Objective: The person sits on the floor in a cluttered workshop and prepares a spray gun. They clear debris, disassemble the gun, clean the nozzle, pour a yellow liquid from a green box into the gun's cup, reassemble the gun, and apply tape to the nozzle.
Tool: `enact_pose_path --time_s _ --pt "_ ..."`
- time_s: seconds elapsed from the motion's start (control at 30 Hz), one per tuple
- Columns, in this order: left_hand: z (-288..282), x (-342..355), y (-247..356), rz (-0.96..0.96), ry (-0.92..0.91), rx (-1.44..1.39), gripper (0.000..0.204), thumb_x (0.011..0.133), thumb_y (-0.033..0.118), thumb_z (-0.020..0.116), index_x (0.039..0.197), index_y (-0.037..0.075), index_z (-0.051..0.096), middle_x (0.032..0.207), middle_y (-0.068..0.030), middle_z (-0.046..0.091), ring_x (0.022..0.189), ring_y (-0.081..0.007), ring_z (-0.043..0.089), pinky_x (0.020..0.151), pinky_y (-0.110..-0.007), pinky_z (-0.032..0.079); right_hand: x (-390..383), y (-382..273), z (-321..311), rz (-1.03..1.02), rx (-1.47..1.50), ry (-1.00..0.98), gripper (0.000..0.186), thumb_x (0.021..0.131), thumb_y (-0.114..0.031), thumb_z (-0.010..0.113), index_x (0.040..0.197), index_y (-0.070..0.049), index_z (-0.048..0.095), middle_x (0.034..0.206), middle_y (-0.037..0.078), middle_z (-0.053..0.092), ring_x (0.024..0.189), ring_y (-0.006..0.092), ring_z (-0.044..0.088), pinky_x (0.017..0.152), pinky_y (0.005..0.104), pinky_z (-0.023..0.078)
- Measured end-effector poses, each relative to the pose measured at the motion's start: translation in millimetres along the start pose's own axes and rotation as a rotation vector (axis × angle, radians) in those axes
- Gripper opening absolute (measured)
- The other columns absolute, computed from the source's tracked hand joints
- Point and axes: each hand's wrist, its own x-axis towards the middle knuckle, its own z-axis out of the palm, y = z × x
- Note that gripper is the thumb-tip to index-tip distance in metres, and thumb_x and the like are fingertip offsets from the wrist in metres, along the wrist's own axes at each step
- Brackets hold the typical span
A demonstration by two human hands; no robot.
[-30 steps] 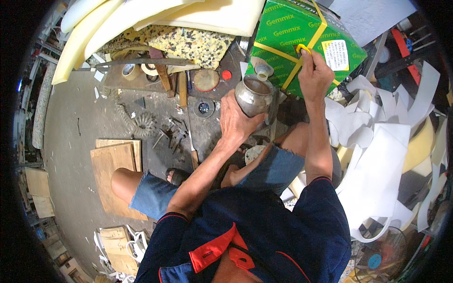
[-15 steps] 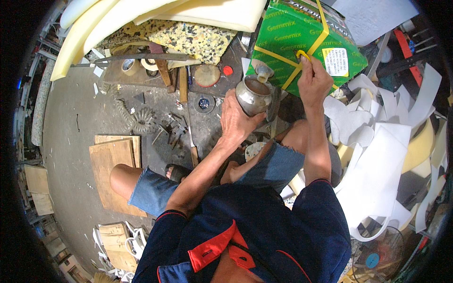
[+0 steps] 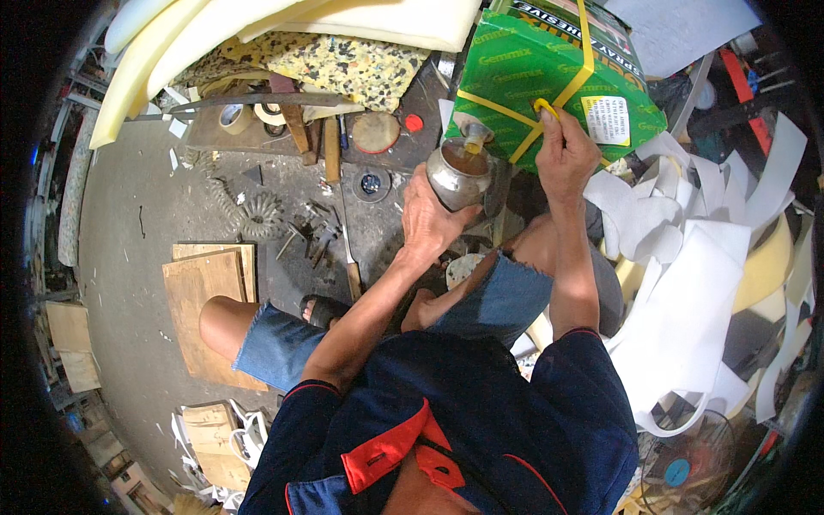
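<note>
My left hand (image 3: pixel 429 219) is wrapped around a round, dull metal pot (image 3: pixel 463 176) with its open mouth facing up. Over that mouth a spout (image 3: pixel 474 136) sticks out from the lower left corner of a green cardboard box (image 3: pixel 515 81). Amber colour shows at the spout's tip; whether liquid is flowing I cannot tell. The box leans toward the pot, bound with crossed yellow straps (image 3: pixel 493 103). With closed fingers my right hand (image 3: pixel 566 154) grips a strap on the face nearest me, close to a white label (image 3: pixel 606 120).
A long-handled knife (image 3: pixel 350 266), a coiled hose (image 3: pixel 262 215) and loose metal parts (image 3: pixel 318 232) lie left of the pot. White foam offcuts (image 3: pixel 687 300) heap up on the right. Wooden boards (image 3: pixel 206 309) rest on the floor. Tape rolls (image 3: pixel 233 118) and a mallet (image 3: pixel 332 150) are farther off.
The box has shifted slightly left and its upper printed face shows more. Its spout sits lower, closer into the pot's mouth. My left hand and the pot have moved slightly up and left.
</note>
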Motion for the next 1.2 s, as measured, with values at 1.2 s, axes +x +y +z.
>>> enact_pose_path --time_s 1.2 --pt "16.4 -0.5 -26.6 0.049 0.028 0.043 0.103 0.060 0.029 0.090 0.137 -0.007 0.032 0.124 -0.0279 0.048 0.116 -0.0424 0.052 0.100 -0.049 0.043 -20.5 3.8 0.9 -0.028 -0.014 -0.028 0.014 0.091 -0.009 0.070 0.098 0.004 0.069 0.081 0.017 0.071 0.066 0.0288 0.070 0.056 0.0348 0.051"
